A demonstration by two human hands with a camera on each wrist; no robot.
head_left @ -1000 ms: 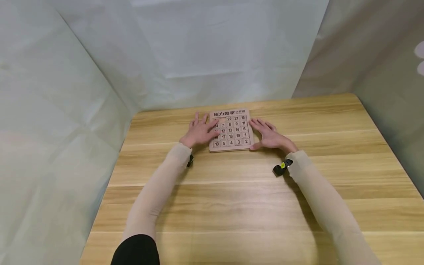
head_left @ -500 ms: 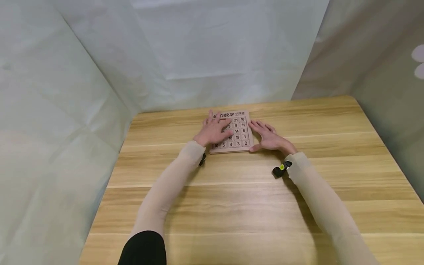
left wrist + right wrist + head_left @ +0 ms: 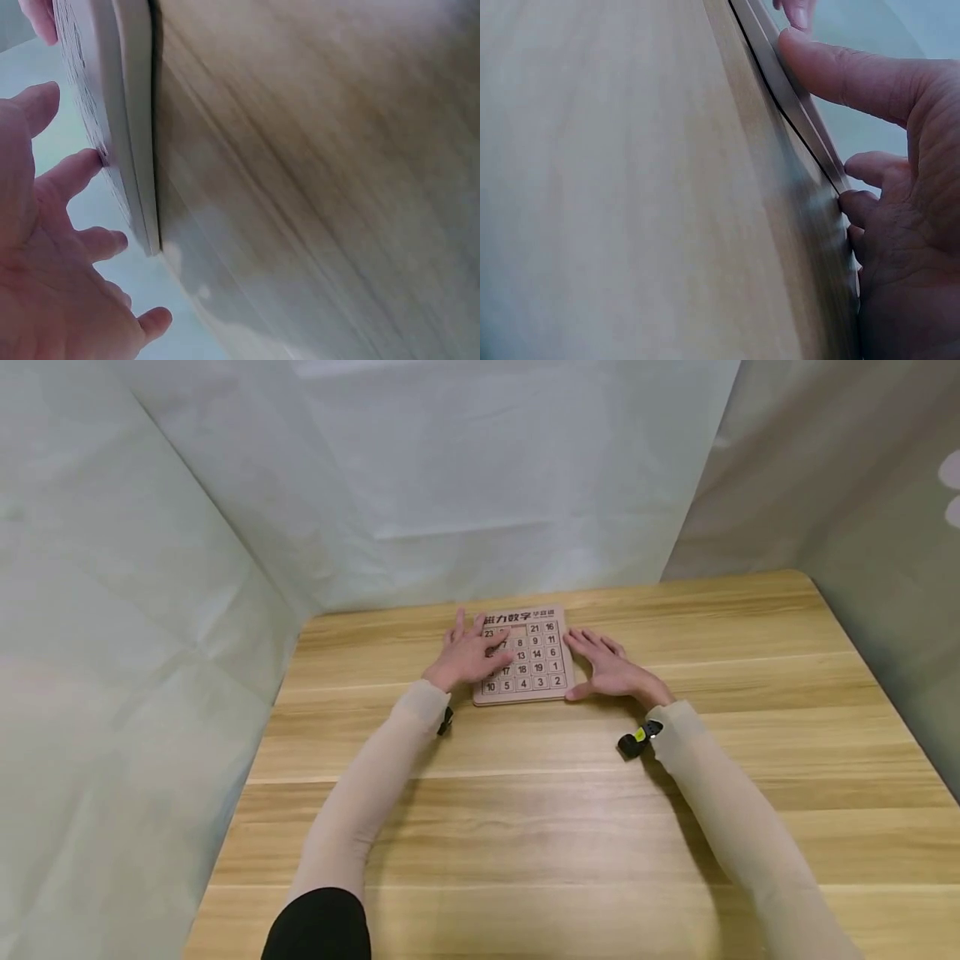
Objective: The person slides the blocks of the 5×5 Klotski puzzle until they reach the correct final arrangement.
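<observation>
The number puzzle board (image 3: pixel 525 656) lies flat on the far middle of the wooden table (image 3: pixel 570 810), close to the backdrop sheet (image 3: pixel 450 485). It holds numbered sliding tiles inside a raised frame.

The left hand (image 3: pixel 468 656) rests on the board's left columns, fingers spread and fairly straight, one fingertip (image 3: pixel 90 161) pressed on a tile face in the left wrist view. It grips nothing. The right hand (image 3: pixel 609 670) lies flat on the table against the board's right edge, fingers extended; its thumb (image 3: pixel 840 71) braces the frame (image 3: pixel 795 105). It also grips nothing.

Risk, as a judgement: sideways pressure on a tile could shift the whole board if the right-hand brace slackens. A fingertip spanning two tiles could jam them in the frame, or lift a tile out of its track.

Change: half a second ago the left hand lay further right across the board, covering more of the tile field. It has since drawn back toward the left edge, exposing the middle columns. The right hand and board are unchanged.
</observation>
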